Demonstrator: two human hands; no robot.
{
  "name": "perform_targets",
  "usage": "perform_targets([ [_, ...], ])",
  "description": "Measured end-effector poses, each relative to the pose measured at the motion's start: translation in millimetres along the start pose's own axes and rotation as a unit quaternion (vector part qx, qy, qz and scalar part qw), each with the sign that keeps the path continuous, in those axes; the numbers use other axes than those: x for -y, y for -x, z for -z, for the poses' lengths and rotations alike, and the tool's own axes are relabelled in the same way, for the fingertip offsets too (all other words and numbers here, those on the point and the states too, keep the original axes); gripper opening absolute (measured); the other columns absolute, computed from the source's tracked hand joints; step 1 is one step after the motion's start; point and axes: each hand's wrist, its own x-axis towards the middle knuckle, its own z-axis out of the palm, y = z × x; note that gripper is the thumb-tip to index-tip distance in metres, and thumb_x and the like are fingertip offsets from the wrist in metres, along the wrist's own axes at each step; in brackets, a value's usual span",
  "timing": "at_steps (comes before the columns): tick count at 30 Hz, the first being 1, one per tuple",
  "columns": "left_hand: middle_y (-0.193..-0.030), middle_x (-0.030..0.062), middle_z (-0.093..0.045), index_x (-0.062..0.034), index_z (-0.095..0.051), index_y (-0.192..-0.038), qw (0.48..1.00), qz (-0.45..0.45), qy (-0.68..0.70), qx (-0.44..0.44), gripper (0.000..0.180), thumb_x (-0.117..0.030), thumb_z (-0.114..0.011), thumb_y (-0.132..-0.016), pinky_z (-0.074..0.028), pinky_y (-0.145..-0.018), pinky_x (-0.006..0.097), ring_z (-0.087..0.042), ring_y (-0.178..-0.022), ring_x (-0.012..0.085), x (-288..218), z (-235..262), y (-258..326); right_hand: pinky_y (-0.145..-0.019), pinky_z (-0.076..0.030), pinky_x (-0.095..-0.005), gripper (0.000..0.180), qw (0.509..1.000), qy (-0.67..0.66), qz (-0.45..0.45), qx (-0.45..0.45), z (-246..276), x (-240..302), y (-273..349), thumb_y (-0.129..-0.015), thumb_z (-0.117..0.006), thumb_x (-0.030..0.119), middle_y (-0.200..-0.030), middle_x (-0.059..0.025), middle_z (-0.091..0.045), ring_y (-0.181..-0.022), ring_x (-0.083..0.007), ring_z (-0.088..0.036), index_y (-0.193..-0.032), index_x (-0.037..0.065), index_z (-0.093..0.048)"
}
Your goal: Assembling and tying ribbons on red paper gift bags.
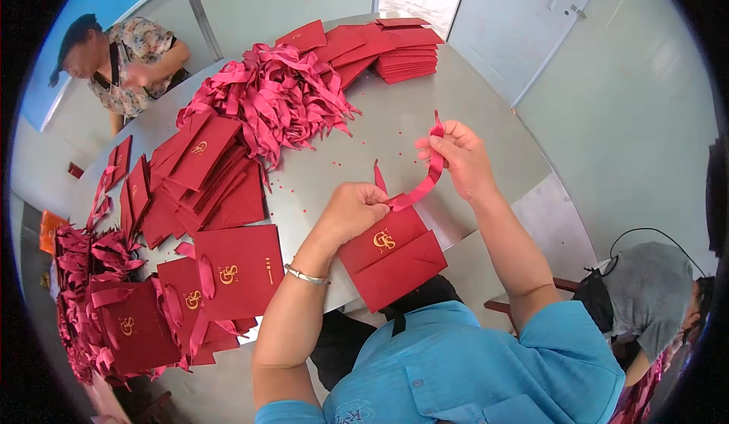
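Observation:
A red paper gift bag (391, 261) with gold lettering lies tilted in front of me, over the table's near edge. My left hand (353, 213) pinches its upper edge where a pink ribbon (427, 184) meets it. The ribbon curves up and to the right from there. Near its far end my right hand (459, 154) pinches it between thumb and fingers, and a short tip sticks up past them. Another ribbon end (379, 176) rises behind my left fingers. What lies under those fingertips is hidden.
Loose pink ribbons (266, 97) form a heap on the grey table (471, 97). Folded red bags are stacked behind it (408, 55) and to the left (201, 169). Ribboned bags (137, 325) crowd the left. One person (140, 63) sits across; another (653, 291) is at right.

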Motion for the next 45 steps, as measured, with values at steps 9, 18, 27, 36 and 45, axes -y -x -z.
perform_targets([
  [9, -0.079, 0.0025, -0.068, 0.0019, -0.068, -0.091, 0.999, 0.004, -0.034, 0.011, 0.01, -0.004, -0.066, -0.083, -0.049, -0.064, 0.023, -0.059, -0.07, 0.0066, -2.3, 1.9, 0.0, -0.068, -0.055, -0.0317, 0.01, 0.999, -0.026, -0.014, 0.036, -8.2, 2.7, -2.0, -0.094, -0.055, 0.01, -0.092, -0.0132, -0.067, -0.076, -0.0169, -0.065, -0.1, 0.003, -0.054],
  [18, -0.071, 0.0088, -0.068, 0.0005, -0.07, -0.086, 0.999, -0.025, -0.025, -0.026, 0.013, -0.008, -0.069, -0.076, -0.05, -0.062, 0.029, -0.061, -0.064, 0.0122, 11.6, -2.2, -3.9, -0.051, -0.044, -0.0258, 0.01, 0.983, 0.152, -0.085, 0.058, -13.5, -8.8, -7.4, -0.086, -0.062, 0.011, -0.074, -0.0043, -0.061, -0.056, -0.01, -0.053, -0.091, 0.003, -0.057],
  [27, -0.074, 0.0087, -0.07, 0.0, -0.071, -0.087, 0.999, -0.04, 0.007, -0.03, 0.011, -0.005, -0.068, -0.078, -0.05, -0.062, 0.028, -0.062, -0.066, 0.011, 7.9, -4.0, 0.7, -0.041, -0.036, -0.0292, 0.036, 0.883, 0.376, -0.242, 0.144, -38.9, -4.1, -16.8, -0.076, -0.07, 0.033, -0.053, -0.0053, -0.053, -0.044, -0.0118, -0.048, -0.062, 0.001, -0.06],
  [36, -0.08, 0.0008, -0.069, 0.0001, -0.07, -0.09, 0.998, -0.052, -0.033, 0.01, 0.008, 0.0, -0.066, -0.083, -0.049, -0.066, 0.022, -0.06, -0.072, 0.0051, -1.7, -3.2, 1.6, -0.04, -0.038, -0.0285, 0.035, 0.848, 0.421, -0.222, 0.232, -41.0, -16.7, -33.1, -0.073, -0.071, 0.032, -0.052, -0.005, -0.055, -0.042, -0.0129, -0.049, -0.058, 0.002, -0.059],
  [45, -0.082, 0.0008, -0.069, 0.0002, -0.069, -0.093, 0.999, -0.024, 0.009, 0.039, 0.01, 0.001, -0.065, -0.084, -0.05, -0.067, 0.021, -0.061, -0.073, 0.0053, -9.7, 0.9, 4.4, -0.046, -0.042, -0.0318, 0.031, 0.842, 0.459, -0.2, 0.2, -41.5, -25.4, -30.0, -0.071, -0.071, 0.028, -0.055, -0.0081, -0.058, -0.047, -0.0154, -0.054, -0.059, 0.001, -0.06],
])
